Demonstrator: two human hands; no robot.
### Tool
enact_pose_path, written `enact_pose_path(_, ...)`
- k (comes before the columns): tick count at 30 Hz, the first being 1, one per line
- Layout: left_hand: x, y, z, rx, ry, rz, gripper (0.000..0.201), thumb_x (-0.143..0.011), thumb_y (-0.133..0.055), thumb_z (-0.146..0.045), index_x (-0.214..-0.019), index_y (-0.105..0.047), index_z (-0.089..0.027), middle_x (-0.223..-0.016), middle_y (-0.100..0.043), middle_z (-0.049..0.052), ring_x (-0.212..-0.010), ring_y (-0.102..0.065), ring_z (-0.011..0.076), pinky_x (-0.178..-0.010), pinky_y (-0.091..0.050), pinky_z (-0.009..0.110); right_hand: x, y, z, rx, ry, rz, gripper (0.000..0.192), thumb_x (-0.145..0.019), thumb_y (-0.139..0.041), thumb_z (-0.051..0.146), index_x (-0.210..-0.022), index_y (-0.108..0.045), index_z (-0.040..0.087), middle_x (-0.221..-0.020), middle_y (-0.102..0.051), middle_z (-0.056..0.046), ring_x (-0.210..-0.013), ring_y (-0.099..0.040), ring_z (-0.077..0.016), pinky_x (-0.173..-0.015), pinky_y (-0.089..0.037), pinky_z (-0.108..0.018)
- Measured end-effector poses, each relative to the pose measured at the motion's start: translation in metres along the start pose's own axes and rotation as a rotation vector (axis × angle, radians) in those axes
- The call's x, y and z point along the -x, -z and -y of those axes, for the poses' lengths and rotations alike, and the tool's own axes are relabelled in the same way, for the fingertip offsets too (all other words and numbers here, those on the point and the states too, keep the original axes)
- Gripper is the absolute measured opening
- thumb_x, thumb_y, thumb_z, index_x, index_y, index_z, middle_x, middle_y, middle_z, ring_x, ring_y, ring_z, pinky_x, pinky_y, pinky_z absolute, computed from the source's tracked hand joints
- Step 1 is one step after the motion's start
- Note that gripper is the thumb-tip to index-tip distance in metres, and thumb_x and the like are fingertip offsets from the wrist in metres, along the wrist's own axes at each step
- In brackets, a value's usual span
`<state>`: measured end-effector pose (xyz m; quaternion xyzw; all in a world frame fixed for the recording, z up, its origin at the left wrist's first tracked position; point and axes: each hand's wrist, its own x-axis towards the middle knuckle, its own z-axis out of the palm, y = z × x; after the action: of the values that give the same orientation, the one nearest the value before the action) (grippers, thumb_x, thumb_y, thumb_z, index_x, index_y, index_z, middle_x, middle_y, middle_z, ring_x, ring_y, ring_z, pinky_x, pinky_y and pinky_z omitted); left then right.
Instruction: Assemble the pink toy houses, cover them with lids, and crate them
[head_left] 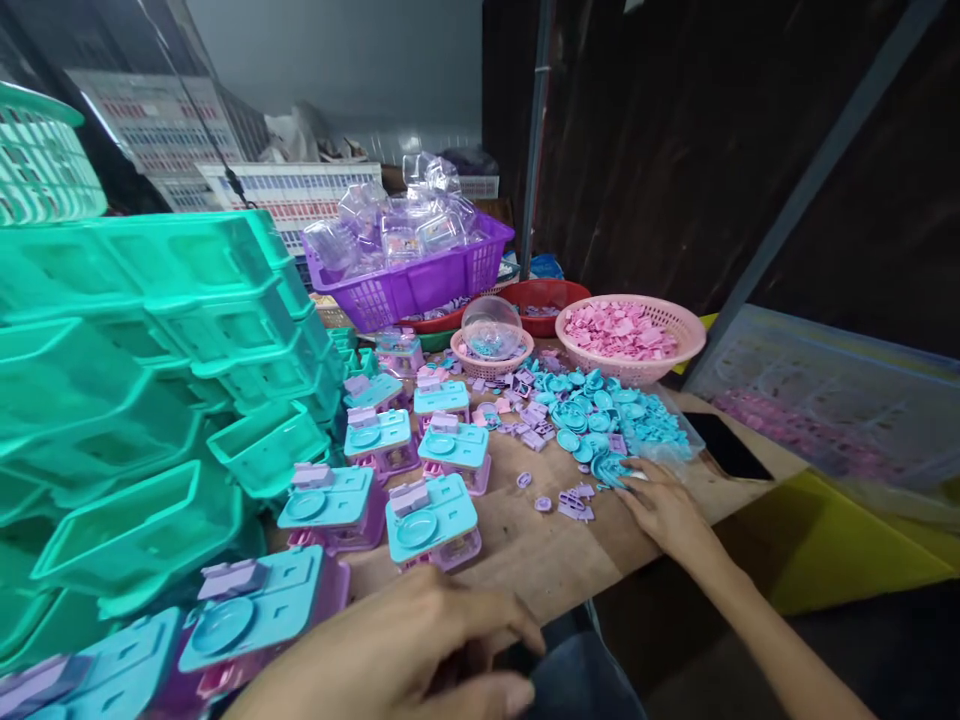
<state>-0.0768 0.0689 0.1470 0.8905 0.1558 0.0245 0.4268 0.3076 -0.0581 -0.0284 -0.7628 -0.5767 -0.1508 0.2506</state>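
Right hand, lower right of centre, lies flat on the wooden surface, fingers spread and closed on nothing, tips touching the heap of small blue plastic discs. Picking one disc cleanly likely needs a light pinch at its thin rim. Left hand, bottom centre, hangs loosely curled and empty beside glossy blue-topped toy units.
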Motion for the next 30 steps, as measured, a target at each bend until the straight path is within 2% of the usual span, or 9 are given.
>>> enact_pose_path(2,-0.023,-0.002,-0.001,-0.008,0.023,0.006,0.023,-0.095,-0.059,-0.039,-0.102,-0.076,-0.027,-0.078,-0.071,-0.001,-0.069,-0.062,0.0144,-0.062,-0.041,0.023,-0.002,0.007,0.003,-0.023,0.002,-0.050,0.042,-0.099,-0.048,0.045,-0.088,-0.082,0.023,-0.110,-0.075,-0.016,-0.100,-0.072,-0.0351,-0.088,-0.060,-0.055)
enact_pose_path(5,-0.054,-0.013,0.007,0.121,0.047,-0.158,0.025,-0.091,-0.057,-0.034,-0.101,-0.075,-0.019,-0.079,-0.070,0.002,-0.069,-0.059,0.0149,-0.060,-0.039,0.024,-0.013,0.021,0.025,-0.154,-0.003,-0.158,0.049,-0.097,-0.051,0.062,-0.087,-0.082,0.025,-0.104,-0.077,-0.012,-0.094,-0.074,-0.0324,-0.078,-0.063,-0.048)
enact_pose_path(7,-0.072,-0.025,0.015,0.329,0.108,-0.262,0.034,-0.088,-0.062,-0.038,-0.111,-0.073,-0.016,-0.085,-0.070,0.004,-0.072,-0.061,0.0156,-0.062,-0.042,0.024,-0.026,0.031,0.054,-0.275,0.045,-0.191,0.044,-0.095,-0.055,0.063,-0.089,-0.081,0.029,-0.102,-0.077,-0.009,-0.091,-0.075,-0.0294,-0.072,-0.064,-0.041)
enact_pose_path(10,-0.094,-0.038,0.029,0.772,0.196,-0.367,0.064,-0.078,-0.075,-0.054,-0.126,-0.065,-0.014,-0.088,-0.068,0.005,-0.070,-0.063,0.0150,-0.061,-0.048,0.024,-0.052,0.043,0.107,-0.430,0.227,-0.188,0.026,-0.095,-0.061,0.055,-0.097,-0.080,0.037,-0.101,-0.078,-0.004,-0.084,-0.077,-0.0258,-0.065,-0.065,-0.035)
enact_pose_path(14,-0.098,-0.034,0.042,1.149,0.100,-0.592,0.085,-0.052,-0.089,-0.071,-0.108,-0.067,-0.011,-0.089,-0.065,0.005,-0.072,-0.065,0.0146,-0.066,-0.056,0.026,-0.089,0.043,0.166,-0.533,0.502,-0.155,0.022,-0.097,-0.060,0.044,-0.110,-0.077,0.042,-0.096,-0.079,-0.002,-0.082,-0.077,-0.0248,-0.063,-0.067,-0.032)
enact_pose_path(18,-0.074,-0.011,0.053,1.282,0.068,-0.883,0.088,-0.045,-0.097,-0.063,-0.108,-0.064,-0.011,-0.089,-0.067,0.005,-0.077,-0.069,0.0180,-0.070,-0.060,0.030,-0.128,0.025,0.193,-0.610,0.650,-0.041,0.026,-0.099,-0.056,0.043,-0.114,-0.077,0.042,-0.101,-0.079,-0.003,-0.086,-0.078,-0.0244,-0.067,-0.067,-0.029)
enact_pose_path(24,-0.038,0.030,0.072,1.332,-0.067,-1.208,0.076,-0.052,-0.097,-0.060,-0.103,-0.068,-0.010,-0.092,-0.071,0.008,-0.074,-0.072,0.0170,-0.073,-0.062,0.029,-0.211,-0.009,0.228,-0.732,0.599,0.094,0.036,-0.089,-0.066,0.061,-0.099,-0.083,0.031,-0.103,-0.080,-0.008,-0.091,-0.077,-0.0301,-0.075,-0.067,-0.036)
enact_pose_path(27,-0.022,0.037,0.082,1.284,-0.089,-1.300,0.072,-0.055,-0.097,-0.057,-0.101,-0.070,-0.009,-0.088,-0.071,0.007,-0.075,-0.072,0.0173,-0.073,-0.063,0.028,-0.260,-0.045,0.249,-0.625,0.696,0.204,0.037,-0.092,-0.061,0.058,-0.097,-0.082,0.028,-0.099,-0.080,-0.008,-0.093,-0.076,-0.0317,-0.092,-0.060,-0.050)
enact_pose_path(30,-0.008,0.036,0.093,1.241,-0.106,-1.335,0.067,-0.059,-0.095,-0.057,-0.101,-0.072,-0.010,-0.082,-0.070,0.005,-0.074,-0.072,0.0163,-0.071,-0.063,0.027,-0.300,-0.091,0.257,-0.440,0.827,0.381,0.024,-0.090,-0.060,0.037,-0.094,-0.082,0.028,-0.095,-0.081,-0.007,-0.088,-0.075,-0.0295,-0.101,-0.054,-0.055)
